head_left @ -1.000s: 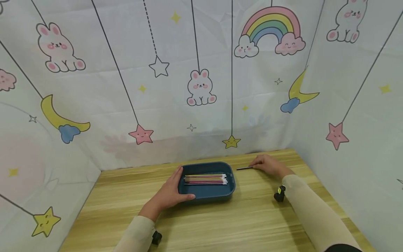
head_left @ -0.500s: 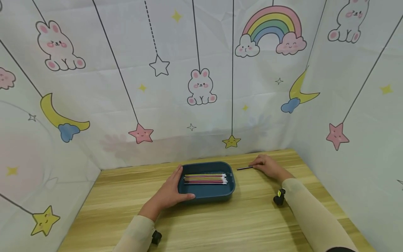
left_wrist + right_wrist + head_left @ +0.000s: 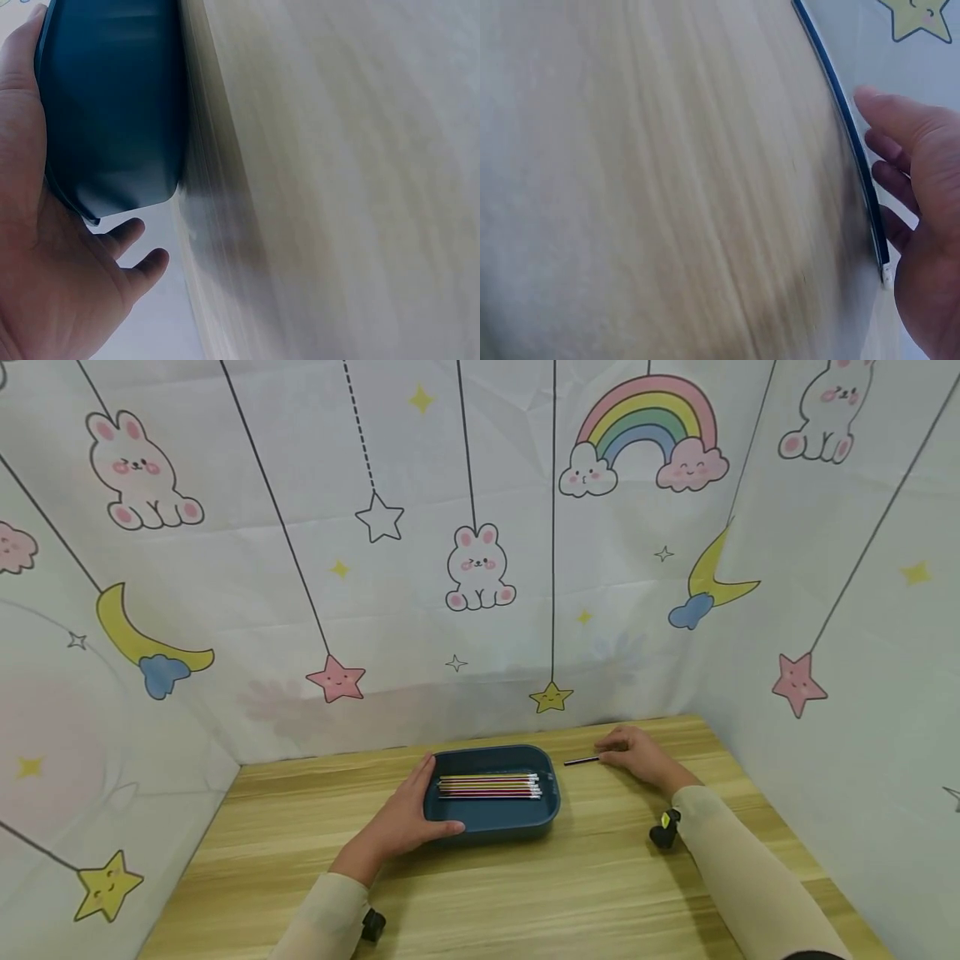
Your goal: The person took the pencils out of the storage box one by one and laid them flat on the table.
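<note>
A dark blue rectangular tray (image 3: 491, 825) sits on the table. Inside it lies a row of striped pencils (image 3: 489, 787) with pale ends to the right. My left hand (image 3: 401, 814) holds the tray's left end, thumb over the near rim and fingers along the far left corner; two fingers hang past the tray in the left wrist view. To the right of the tray a single dark pencil (image 3: 581, 761) lies on the table. Beside its white-tipped end is my right hand (image 3: 637, 753), its thumb and fingers apart around the pencil (image 3: 855, 142) without pinching it.
The wooden table (image 3: 480, 902) meets a white cloth backdrop (image 3: 405, 618) printed with bunnies, stars and moons, at the back and on both sides. Small black devices (image 3: 664, 829) sit at both wrists.
The right hand's fingers have spread slightly and come off the dark pencil, which stays in nearly the same place. Left hand and tray have not moved.
</note>
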`<state>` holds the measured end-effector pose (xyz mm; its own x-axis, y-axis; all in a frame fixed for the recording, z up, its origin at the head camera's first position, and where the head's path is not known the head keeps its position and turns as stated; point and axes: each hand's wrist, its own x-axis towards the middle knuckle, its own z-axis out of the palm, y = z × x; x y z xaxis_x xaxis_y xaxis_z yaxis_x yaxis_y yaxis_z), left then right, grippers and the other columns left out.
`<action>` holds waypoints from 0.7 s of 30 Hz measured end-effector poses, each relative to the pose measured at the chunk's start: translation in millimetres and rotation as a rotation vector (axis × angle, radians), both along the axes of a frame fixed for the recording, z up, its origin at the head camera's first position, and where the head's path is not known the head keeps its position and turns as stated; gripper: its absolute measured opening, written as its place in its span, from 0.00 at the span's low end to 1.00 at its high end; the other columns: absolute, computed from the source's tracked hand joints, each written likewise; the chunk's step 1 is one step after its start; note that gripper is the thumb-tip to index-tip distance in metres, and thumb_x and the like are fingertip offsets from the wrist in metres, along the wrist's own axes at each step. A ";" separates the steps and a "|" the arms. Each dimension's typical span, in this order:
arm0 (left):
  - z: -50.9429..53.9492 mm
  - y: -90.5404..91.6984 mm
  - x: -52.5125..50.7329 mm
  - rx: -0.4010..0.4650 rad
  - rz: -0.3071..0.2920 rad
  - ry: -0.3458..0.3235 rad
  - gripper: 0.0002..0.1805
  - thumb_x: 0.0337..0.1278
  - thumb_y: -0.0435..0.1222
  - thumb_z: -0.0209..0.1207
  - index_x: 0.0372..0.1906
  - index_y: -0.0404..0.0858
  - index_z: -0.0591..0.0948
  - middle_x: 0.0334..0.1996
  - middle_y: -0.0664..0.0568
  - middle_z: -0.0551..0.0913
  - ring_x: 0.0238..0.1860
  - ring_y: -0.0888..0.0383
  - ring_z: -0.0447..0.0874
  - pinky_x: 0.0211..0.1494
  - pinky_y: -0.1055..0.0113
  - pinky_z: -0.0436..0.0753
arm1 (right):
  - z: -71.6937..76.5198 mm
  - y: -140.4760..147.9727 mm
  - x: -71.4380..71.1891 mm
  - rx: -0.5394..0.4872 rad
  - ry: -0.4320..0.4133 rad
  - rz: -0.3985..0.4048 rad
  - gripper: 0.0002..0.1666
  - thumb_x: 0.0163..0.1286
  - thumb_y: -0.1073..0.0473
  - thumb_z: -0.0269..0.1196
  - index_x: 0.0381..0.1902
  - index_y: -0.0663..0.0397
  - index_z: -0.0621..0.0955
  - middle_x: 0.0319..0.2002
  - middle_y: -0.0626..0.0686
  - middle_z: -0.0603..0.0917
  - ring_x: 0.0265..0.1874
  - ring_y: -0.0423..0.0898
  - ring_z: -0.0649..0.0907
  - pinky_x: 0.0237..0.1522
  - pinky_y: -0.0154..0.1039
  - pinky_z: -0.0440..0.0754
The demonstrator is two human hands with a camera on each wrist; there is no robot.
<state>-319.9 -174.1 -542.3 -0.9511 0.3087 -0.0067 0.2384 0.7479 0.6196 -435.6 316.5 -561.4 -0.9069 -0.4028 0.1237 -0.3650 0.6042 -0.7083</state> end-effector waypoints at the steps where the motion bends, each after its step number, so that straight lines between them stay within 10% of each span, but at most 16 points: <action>1: -0.2 0.0 0.1 -0.001 0.000 -0.001 0.74 0.56 0.65 0.78 0.93 0.44 0.45 0.92 0.48 0.43 0.90 0.38 0.46 0.84 0.32 0.58 | 0.7 -0.7 1.0 0.000 -0.004 -0.010 0.17 0.81 0.57 0.71 0.62 0.56 0.91 0.57 0.56 0.86 0.59 0.58 0.83 0.66 0.64 0.79; 14: -0.1 -0.8 -0.7 -0.001 -0.005 0.002 0.73 0.56 0.65 0.78 0.93 0.43 0.45 0.92 0.47 0.43 0.89 0.38 0.47 0.84 0.32 0.59 | 29.0 -33.2 19.4 -0.096 -0.058 -0.088 0.20 0.84 0.51 0.68 0.65 0.55 0.89 0.62 0.57 0.87 0.54 0.53 0.86 0.54 0.49 0.86; 21: 0.8 0.2 -1.0 -0.006 -0.005 0.002 0.74 0.56 0.65 0.78 0.93 0.41 0.46 0.92 0.46 0.43 0.89 0.37 0.47 0.83 0.31 0.60 | 48.8 -63.7 31.6 -0.219 -0.132 -0.054 0.20 0.83 0.49 0.69 0.64 0.51 0.89 0.61 0.56 0.88 0.56 0.64 0.85 0.57 0.66 0.85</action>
